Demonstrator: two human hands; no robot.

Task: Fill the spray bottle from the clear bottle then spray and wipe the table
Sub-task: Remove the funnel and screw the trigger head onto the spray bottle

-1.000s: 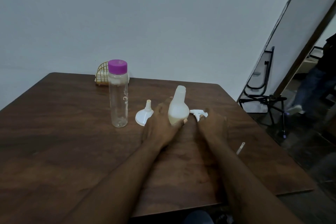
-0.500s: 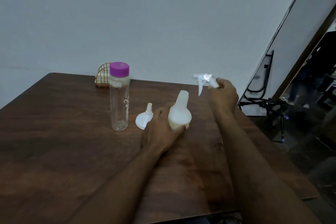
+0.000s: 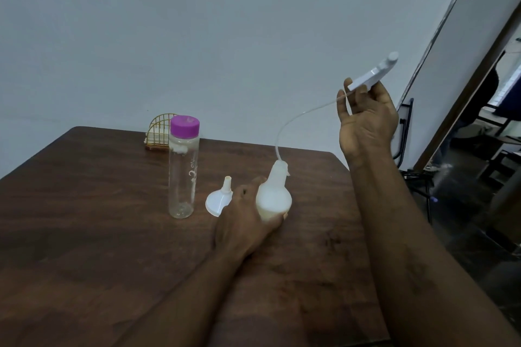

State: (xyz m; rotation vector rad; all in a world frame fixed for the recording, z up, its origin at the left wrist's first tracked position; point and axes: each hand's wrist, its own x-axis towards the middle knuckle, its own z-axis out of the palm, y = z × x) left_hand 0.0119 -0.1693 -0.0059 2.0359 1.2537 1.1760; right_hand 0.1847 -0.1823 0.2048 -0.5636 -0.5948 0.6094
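Observation:
My left hand [image 3: 244, 222] grips the round white spray bottle [image 3: 274, 196], which stands on the brown table [image 3: 98, 234]. High up on the right, my right hand [image 3: 365, 118] holds the white spray head [image 3: 373, 76]. Its thin clear tube [image 3: 298, 118] curves down and ends in the bottle's open neck. To the left stands the clear bottle [image 3: 183, 169] with a purple cap, upright and apparently empty. A white funnel [image 3: 220, 198] lies upside down between the two bottles.
A gold wire napkin holder [image 3: 159, 132] sits at the table's far edge behind the clear bottle. A black folding chair [image 3: 406, 132] and a doorway with a person are off to the right, beyond the table's right edge.
My right hand picked the spray head off the table and raised it up to the right. The tube's end now sits in the bottle's neck. My left hand kept its hold on the bottle.

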